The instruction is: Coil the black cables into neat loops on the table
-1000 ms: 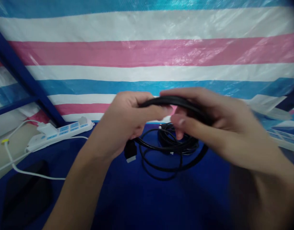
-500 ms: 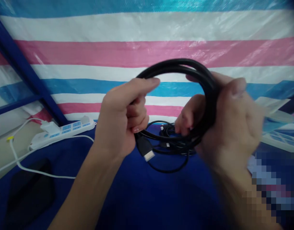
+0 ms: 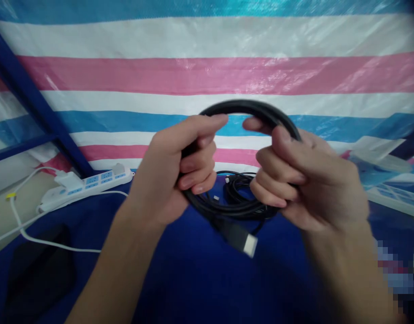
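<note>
A black HDMI cable [image 3: 240, 107], wound into a round coil, is held up in front of me between both hands. My left hand [image 3: 183, 166] is closed around the coil's left side, thumb lying towards the top. Around the right side, the fingers of my right hand [image 3: 304, 175] are wrapped, with the thumb bent over the loops. The cable's plug [image 3: 242, 240], with a pale metal end, hangs at the bottom of the coil and points down to the right. Behind the hands, another black cable coil [image 3: 238, 186] lies on the blue surface, partly hidden.
To the left stands a white power strip [image 3: 92, 184] with a charger and a white cable [image 3: 58, 245]. A dark flat object [image 3: 41, 270] lies at lower left. Another power strip [image 3: 396, 198] and a clear plastic container [image 3: 379, 162] are at right. Striped sheeting [image 3: 207, 74] hangs behind.
My right hand has closed its fingers around the coil, which sits slightly lower. The plug has shifted down and to the right, away from my left hand.
</note>
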Motion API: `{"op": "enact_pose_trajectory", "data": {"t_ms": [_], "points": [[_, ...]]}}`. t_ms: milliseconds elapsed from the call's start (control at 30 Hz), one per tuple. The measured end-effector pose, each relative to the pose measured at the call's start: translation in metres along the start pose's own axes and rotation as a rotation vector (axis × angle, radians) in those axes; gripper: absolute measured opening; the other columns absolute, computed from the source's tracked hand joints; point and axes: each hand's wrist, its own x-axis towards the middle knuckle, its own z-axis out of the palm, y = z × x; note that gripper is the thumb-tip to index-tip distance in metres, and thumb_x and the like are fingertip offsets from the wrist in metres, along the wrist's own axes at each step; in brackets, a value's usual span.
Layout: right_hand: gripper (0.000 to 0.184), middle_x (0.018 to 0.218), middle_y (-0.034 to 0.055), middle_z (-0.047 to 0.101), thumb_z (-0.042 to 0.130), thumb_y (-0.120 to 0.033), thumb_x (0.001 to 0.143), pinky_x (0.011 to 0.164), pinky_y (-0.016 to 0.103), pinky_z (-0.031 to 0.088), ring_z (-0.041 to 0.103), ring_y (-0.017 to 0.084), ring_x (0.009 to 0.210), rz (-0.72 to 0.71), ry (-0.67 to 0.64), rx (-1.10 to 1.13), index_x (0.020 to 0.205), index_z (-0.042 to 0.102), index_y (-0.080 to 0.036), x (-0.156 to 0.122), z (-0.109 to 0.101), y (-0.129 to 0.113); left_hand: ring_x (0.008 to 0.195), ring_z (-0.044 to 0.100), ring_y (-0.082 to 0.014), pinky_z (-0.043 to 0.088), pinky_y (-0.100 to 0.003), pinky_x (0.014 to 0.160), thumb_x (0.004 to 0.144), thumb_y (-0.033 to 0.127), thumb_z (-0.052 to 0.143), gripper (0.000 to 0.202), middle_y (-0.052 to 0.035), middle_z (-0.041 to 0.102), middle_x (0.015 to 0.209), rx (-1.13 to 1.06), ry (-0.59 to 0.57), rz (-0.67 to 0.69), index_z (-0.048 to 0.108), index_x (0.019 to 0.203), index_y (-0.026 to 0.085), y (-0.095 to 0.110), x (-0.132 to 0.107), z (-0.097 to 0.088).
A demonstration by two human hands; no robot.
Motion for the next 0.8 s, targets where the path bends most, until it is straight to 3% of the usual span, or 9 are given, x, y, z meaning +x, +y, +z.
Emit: {"op": "enact_pose_trajectory", "data": {"t_ms": [100, 167, 233, 300, 400, 467, 633, 800], "points": [[0.005, 0.046, -0.0071, 0.013, 0.053, -0.030, 0.088, 0.033, 0.013, 0.019, 0.013, 0.001, 0.035, 0.142, -0.144, -0.102, 0.088, 0.056, -0.026, -0.005, -0.006, -0.004, 0.027, 0.016, -0.0004, 0.014, -0.014, 0.027, 0.075, 0.020, 0.058, 0.037, 0.0071, 0.018, 0.036, 0.211, -0.149, -0.113, 0.037, 0.045, 0.017, 0.006, -0.005, -0.006], [0.004, 0.047, -0.0071, 0.016, 0.055, -0.029, 0.087, 0.033, 0.013, 0.018, 0.014, 0.001, 0.036, 0.132, -0.117, -0.128, 0.087, 0.055, -0.025, -0.005, -0.005, -0.003, 0.028, 0.016, 0.0003, 0.012, -0.012, 0.027, 0.074, 0.020, 0.060, 0.040, 0.0069, 0.020, 0.036, 0.257, -0.138, -0.087, 0.035, 0.043, 0.017, 0.005, -0.006, -0.005], [0.007, 0.048, -0.0070, 0.019, 0.055, -0.030, 0.086, 0.033, 0.013, 0.020, 0.017, 0.000, 0.035, 0.059, -0.014, -0.112, 0.090, 0.057, -0.024, -0.003, -0.002, -0.002, 0.027, 0.017, 0.0007, 0.015, -0.011, 0.028, 0.077, 0.020, 0.057, 0.040, 0.0074, 0.018, 0.037, 0.231, -0.046, 0.018, 0.034, 0.045, 0.017, 0.003, -0.004, -0.001], [0.016, 0.050, -0.0061, 0.027, 0.052, -0.033, 0.087, 0.037, 0.014, 0.031, 0.028, 0.001, 0.037, -0.008, 0.083, -0.071, 0.096, 0.058, -0.021, 0.001, 0.002, 0.000, 0.026, 0.016, -0.0001, 0.018, -0.012, 0.028, 0.081, 0.022, 0.052, 0.042, 0.0076, 0.014, 0.037, 0.152, 0.074, 0.118, 0.030, 0.046, 0.017, 0.002, 0.001, 0.002], [0.031, 0.061, -0.0017, 0.044, 0.041, -0.043, 0.090, 0.056, 0.021, 0.048, 0.051, 0.006, 0.053, -0.016, 0.136, 0.018, 0.100, 0.059, -0.020, 0.007, 0.007, 0.002, 0.025, 0.013, -0.0016, 0.017, -0.015, 0.027, 0.087, 0.027, 0.047, 0.043, 0.0079, 0.010, 0.037, -0.026, 0.236, 0.207, 0.025, 0.050, 0.018, -0.001, 0.008, 0.002], [0.042, 0.074, 0.0013, 0.054, 0.033, -0.053, 0.091, 0.068, 0.026, 0.052, 0.058, 0.009, 0.067, -0.012, 0.140, 0.080, 0.101, 0.059, -0.022, 0.008, 0.010, 0.004, 0.026, 0.012, -0.0017, 0.016, -0.017, 0.028, 0.088, 0.031, 0.047, 0.045, 0.0083, 0.009, 0.038, -0.139, 0.311, 0.236, 0.023, 0.053, 0.018, -0.005, 0.012, 0.000], [0.079, 0.108, 0.0061, 0.058, 0.007, -0.078, 0.080, 0.085, 0.031, 0.052, 0.060, 0.016, 0.095, -0.108, 0.196, 0.173, 0.106, 0.057, -0.023, 0.008, 0.015, 0.017, 0.029, 0.014, -0.0020, 0.017, -0.019, 0.032, 0.089, 0.035, 0.049, 0.046, 0.0089, 0.012, 0.039, -0.364, 0.412, 0.176, 0.023, 0.055, 0.018, -0.019, 0.017, -0.003], [0.083, 0.123, 0.0099, 0.053, 0.000, -0.076, 0.081, 0.094, 0.033, 0.049, 0.056, 0.017, 0.112, -0.231, 0.218, 0.221, 0.121, 0.046, -0.019, 0.006, 0.025, 0.032, 0.032, 0.014, -0.0023, 0.017, -0.019, 0.035, 0.090, 0.037, 0.047, 0.043, 0.0085, 0.014, 0.040, -0.481, 0.428, 0.130, 0.028, 0.056, 0.018, -0.021, 0.020, -0.008]]}}
